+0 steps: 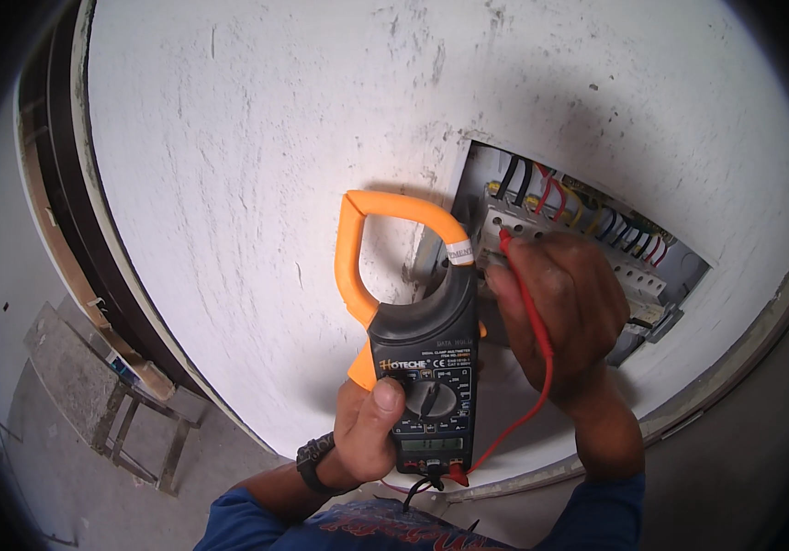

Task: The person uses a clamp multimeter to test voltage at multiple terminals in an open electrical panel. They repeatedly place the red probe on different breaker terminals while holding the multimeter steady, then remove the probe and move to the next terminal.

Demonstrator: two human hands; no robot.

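My left hand (367, 430) is closed round the lower body of a clamp meter (429, 367), its thumb beside the dial. The meter is black with an orange jaw (350, 253), which is closed and has nothing inside it. My right hand (564, 298) pinches a red test probe (520, 271). The probe's tip end is at a screw hole on the left part of a row of circuit breakers (530, 225). A red lead (530, 420) loops from the probe down to the meter's bottom socket. A black lead (410, 496) is plugged in there too; its far end is hidden.
The breakers sit in a distribution box (688, 266) recessed in a white, smudged wall (257, 138). Black, red, yellow and blue wires (555, 195) run along its upper side. A wooden stand (137, 427) is on the floor at lower left, beside a dark door frame (55, 138).
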